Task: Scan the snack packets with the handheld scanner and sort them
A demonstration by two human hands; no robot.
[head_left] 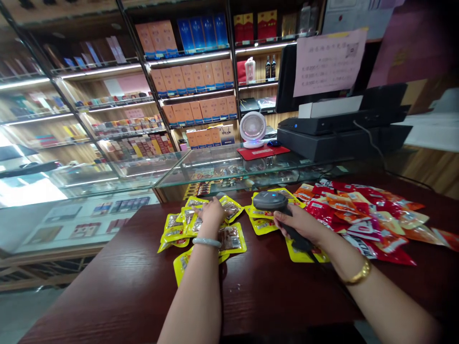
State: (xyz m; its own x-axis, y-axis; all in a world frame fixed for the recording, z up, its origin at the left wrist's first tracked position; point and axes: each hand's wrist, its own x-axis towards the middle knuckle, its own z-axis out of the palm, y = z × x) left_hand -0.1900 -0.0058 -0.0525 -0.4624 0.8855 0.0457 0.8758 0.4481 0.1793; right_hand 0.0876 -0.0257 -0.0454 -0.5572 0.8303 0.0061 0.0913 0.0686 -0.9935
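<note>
My right hand (pixel 299 222) is wrapped round the handle of a dark grey barcode scanner (pixel 269 201), whose head points left with a small blue light on top. Beneath and beside the scanner lie several yellow snack packets (pixel 263 226). On the left, my left hand (pixel 212 211) reaches over a loose pile of yellow snack packets (pixel 175 227) with clear windows, fingers on or just over them. Its fingers look spread, though partly blurred. One packet (pixel 232 238) lies flat to the right of my left wrist. The scanner's cable runs down behind my right forearm.
A heap of red and orange snack bags (pixel 358 210) covers the right of the dark wooden counter (pixel 107 291). Behind stand a glass display case (pixel 215 165), a small white fan (pixel 253 128), a red mat (pixel 261 152) and a black till machine (pixel 322 138). Boxed goods line the shelves.
</note>
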